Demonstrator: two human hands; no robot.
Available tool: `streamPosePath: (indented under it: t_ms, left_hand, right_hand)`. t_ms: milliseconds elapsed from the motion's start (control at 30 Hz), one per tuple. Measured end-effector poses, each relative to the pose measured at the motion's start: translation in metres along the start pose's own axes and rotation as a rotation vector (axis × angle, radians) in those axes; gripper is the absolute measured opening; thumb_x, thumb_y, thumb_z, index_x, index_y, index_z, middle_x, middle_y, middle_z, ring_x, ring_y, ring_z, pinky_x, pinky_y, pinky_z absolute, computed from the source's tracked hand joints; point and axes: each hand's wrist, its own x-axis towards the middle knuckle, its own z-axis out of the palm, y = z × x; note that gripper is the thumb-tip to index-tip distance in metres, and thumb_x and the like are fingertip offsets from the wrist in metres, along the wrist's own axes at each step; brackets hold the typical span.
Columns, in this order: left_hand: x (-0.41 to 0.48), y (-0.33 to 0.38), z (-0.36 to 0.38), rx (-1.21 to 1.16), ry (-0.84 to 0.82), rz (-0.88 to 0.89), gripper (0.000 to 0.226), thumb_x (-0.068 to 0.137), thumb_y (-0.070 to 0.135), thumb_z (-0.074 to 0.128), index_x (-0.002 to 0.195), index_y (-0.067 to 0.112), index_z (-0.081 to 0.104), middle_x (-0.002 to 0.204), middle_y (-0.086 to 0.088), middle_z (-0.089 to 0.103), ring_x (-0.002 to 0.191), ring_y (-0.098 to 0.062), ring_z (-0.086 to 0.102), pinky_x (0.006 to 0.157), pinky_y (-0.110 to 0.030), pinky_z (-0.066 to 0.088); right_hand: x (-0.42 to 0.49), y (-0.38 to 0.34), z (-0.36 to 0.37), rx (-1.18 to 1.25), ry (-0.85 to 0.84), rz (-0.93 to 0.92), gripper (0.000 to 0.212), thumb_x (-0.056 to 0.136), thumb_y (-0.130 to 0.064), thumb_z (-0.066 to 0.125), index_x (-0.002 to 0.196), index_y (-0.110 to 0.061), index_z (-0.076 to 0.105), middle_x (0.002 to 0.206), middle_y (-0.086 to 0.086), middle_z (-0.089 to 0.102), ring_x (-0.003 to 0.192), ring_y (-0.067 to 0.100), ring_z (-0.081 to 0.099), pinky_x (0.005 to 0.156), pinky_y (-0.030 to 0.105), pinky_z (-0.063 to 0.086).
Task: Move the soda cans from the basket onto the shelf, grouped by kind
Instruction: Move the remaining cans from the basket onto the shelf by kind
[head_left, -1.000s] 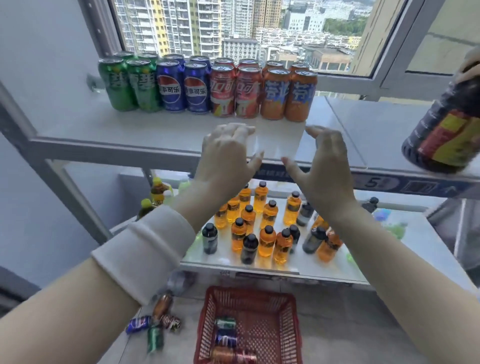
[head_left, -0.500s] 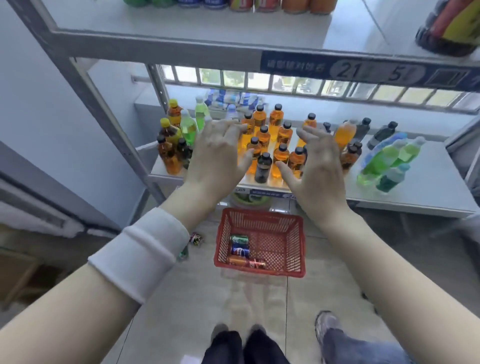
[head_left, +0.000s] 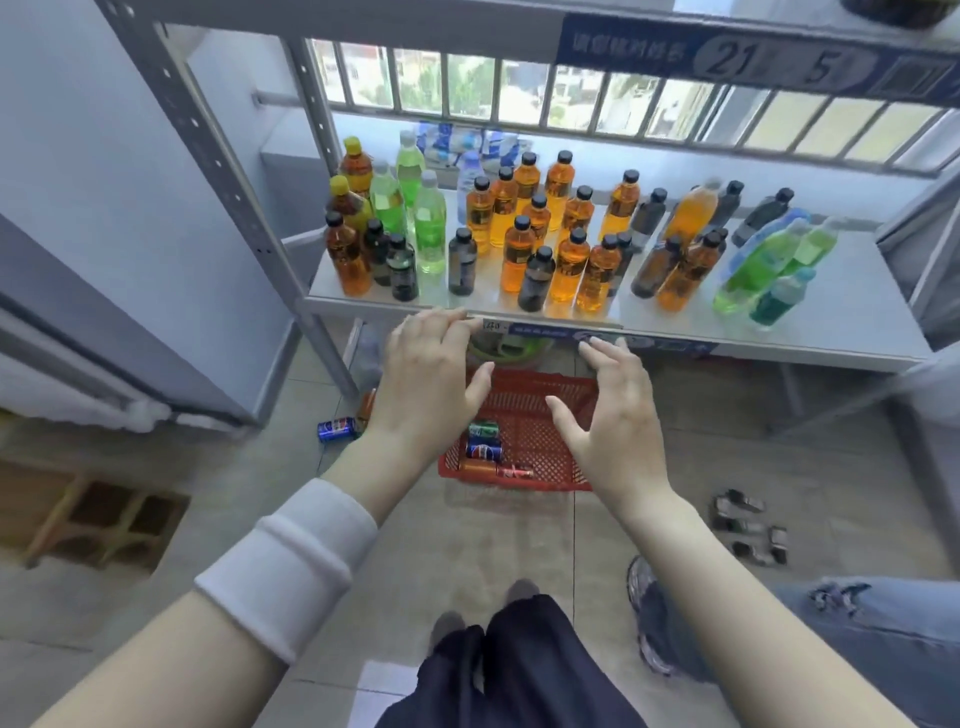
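Left hand (head_left: 426, 379) and right hand (head_left: 608, 421) hover above a red basket (head_left: 535, 444) on the floor, each grip spread, holding nothing. Four soda cans (head_left: 484, 451) lie in its 7 o'clock corner. A shelf (head_left: 810, 332) of bottles stands at 12 o'clock.

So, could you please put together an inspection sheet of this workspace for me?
Surface: grey tiled floor, with a metal lower shelf above it.
Job's things: red basket on the floor, holding a green can, a blue can, an orange can and a red can, all lying down.
Clutter: loose blue can on the floor left of the basket; blurred dark items on the floor to the right, kind unclear; many bottles standing on the lower shelf.
Grips: left hand and right hand both open, holding nothing, held out over the basket.
Cables: nothing seen.
Surroundings: barred window behind the shelf; another person's jeans leg at lower right.
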Motion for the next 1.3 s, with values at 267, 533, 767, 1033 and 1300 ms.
streamPosePath:
  t_ms: [267, 533, 767, 1033, 1300]
  left_hand:
    - [-0.017, -0.013, 0.048, -0.035, -0.091, -0.039, 0.041, 0.075, 0.021, 0.07, 0.112, 0.003, 0.064, 0.114, -0.014, 0.063, 0.11, -0.033, 0.057, 0.095, -0.046, 0.042]
    - [0.002, -0.026, 0.122, -0.019, -0.279, -0.19, 0.042, 0.075, 0.019, 0.075, 0.113, 0.007, 0.064, 0.116, -0.01, 0.063, 0.113, -0.03, 0.056, 0.096, -0.046, 0.042]
    - [-0.006, -0.053, 0.209, -0.049, -0.486, -0.401, 0.041, 0.073, 0.017, 0.076, 0.112, 0.007, 0.065, 0.113, -0.008, 0.065, 0.109, -0.029, 0.059, 0.092, -0.043, 0.044]
    - [-0.007, -0.11, 0.392, -0.134, -0.735, -0.441, 0.043, 0.092, 0.031, 0.051, 0.133, 0.021, 0.046, 0.135, 0.006, 0.048, 0.128, -0.014, 0.038, 0.105, -0.025, 0.025]
    - [0.026, -0.205, 0.633, 0.036, -0.867, -0.245, 0.049, 0.091, 0.031, 0.051, 0.135, 0.011, 0.042, 0.132, -0.01, 0.05, 0.122, -0.027, 0.044, 0.104, -0.035, 0.032]
  right_hand:
    - [-0.014, 0.032, 0.018, 0.011, -0.138, 0.114, 0.056, 0.08, -0.018, 0.072, 0.128, 0.001, 0.049, 0.132, 0.016, 0.049, 0.134, 0.033, 0.035, 0.109, 0.046, 0.033]
    - [0.021, 0.106, 0.057, -0.008, -0.334, 0.157, 0.057, 0.079, -0.019, 0.073, 0.128, 0.0, 0.05, 0.133, 0.013, 0.05, 0.135, 0.03, 0.036, 0.109, 0.036, 0.028]
    - [0.029, 0.188, 0.119, -0.032, -0.609, 0.232, 0.06, 0.083, -0.028, 0.067, 0.135, -0.009, 0.044, 0.141, 0.003, 0.044, 0.14, 0.017, 0.026, 0.111, 0.024, 0.017]
    - [0.025, 0.319, 0.283, -0.026, -0.945, 0.329, 0.062, 0.084, -0.038, 0.063, 0.138, -0.015, 0.039, 0.141, 0.0, 0.043, 0.132, 0.014, 0.037, 0.105, 0.024, 0.029]
    - [-0.009, 0.443, 0.5, -0.086, -1.21, 0.244, 0.067, 0.082, -0.042, 0.066, 0.138, -0.016, 0.04, 0.134, 0.009, 0.047, 0.123, 0.024, 0.044, 0.099, 0.026, 0.032]
